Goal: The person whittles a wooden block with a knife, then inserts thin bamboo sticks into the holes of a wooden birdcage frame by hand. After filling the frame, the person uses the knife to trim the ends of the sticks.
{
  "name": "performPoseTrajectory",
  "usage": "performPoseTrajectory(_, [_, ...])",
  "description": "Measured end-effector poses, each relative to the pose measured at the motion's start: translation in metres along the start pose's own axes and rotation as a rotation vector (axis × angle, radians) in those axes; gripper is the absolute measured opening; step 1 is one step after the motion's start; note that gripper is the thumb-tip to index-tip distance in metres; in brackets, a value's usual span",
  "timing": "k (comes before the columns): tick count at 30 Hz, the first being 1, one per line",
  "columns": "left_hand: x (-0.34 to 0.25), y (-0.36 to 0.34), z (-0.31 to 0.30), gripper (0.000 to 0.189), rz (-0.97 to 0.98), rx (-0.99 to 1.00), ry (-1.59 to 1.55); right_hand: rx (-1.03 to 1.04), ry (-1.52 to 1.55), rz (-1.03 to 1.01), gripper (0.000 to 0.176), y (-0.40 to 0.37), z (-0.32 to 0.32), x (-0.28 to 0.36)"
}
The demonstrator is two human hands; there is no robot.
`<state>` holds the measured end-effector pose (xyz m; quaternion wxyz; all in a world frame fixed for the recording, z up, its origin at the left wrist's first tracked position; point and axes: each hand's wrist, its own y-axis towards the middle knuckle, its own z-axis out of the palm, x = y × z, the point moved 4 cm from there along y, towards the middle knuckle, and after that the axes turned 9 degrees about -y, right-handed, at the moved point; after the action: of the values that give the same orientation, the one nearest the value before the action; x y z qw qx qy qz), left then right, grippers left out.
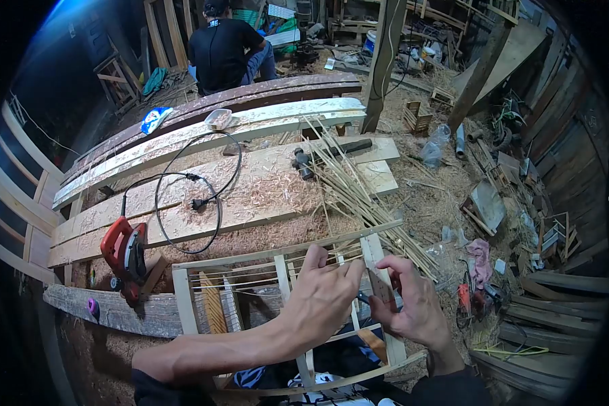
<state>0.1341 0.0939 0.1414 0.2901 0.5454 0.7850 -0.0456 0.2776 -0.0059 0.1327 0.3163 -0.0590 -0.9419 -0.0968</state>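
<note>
A ladder-like wooden frame (pixel 185 301) of pale slats, strung lengthwise with thin bamboo strips, lies in front of me. My left hand (pixel 325 291) reaches across it with fingers curled together near its right end. A small dark tip (pixel 363 298) shows just below those fingers; whatever they pinch is hidden. My right hand (pixel 416 308) is closed around a small flat wooden piece (pixel 380 287), thumb low and forefinger bent above. This piece overlaps the frame's right-hand crosspiece (pixel 372 250), and both hands are close together there.
A red power planer (pixel 123 254) with a looped black cord (pixel 157 203) rests on the left of the shaving-covered planks (pixel 250 162). A hammer (pixel 304 164) lies beside a bundle of thin bamboo strips (pixel 358 199). Farther back sits another person (pixel 222 54). A wooden post (pixel 384 68) stands behind the planks.
</note>
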Motion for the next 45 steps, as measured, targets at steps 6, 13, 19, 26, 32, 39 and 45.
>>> performPoseTrajectory(6, [0.012,0.003,0.003,0.028,-0.022,0.021,-0.031,0.037,0.035,0.090,0.067,0.008,0.003,-0.003])
performPoseTrajectory(13, [0.014,0.003,-0.003,0.032,0.040,0.051,-0.006,0.099,0.076,0.155,0.073,0.011,0.002,-0.003])
performPoseTrajectory(19, [0.012,0.006,-0.008,0.026,0.029,0.063,-0.045,0.111,0.100,0.158,0.073,0.011,0.002,-0.005])
performPoseTrajectory(26, [0.016,0.008,-0.002,0.015,-0.018,0.002,-0.060,0.075,0.119,0.104,0.071,0.011,0.006,-0.010])
performPoseTrajectory(32, [0.018,0.007,0.002,0.018,-0.025,-0.020,-0.039,0.084,0.136,0.106,0.068,0.011,0.006,-0.010])
performPoseTrajectory(39, [0.014,0.008,0.000,0.018,-0.032,-0.013,-0.025,0.063,0.128,0.106,0.068,0.008,0.006,-0.009])
performPoseTrajectory(45, [0.013,0.005,0.004,0.014,0.001,-0.025,0.033,0.058,0.117,0.113,0.068,0.009,0.006,-0.007])
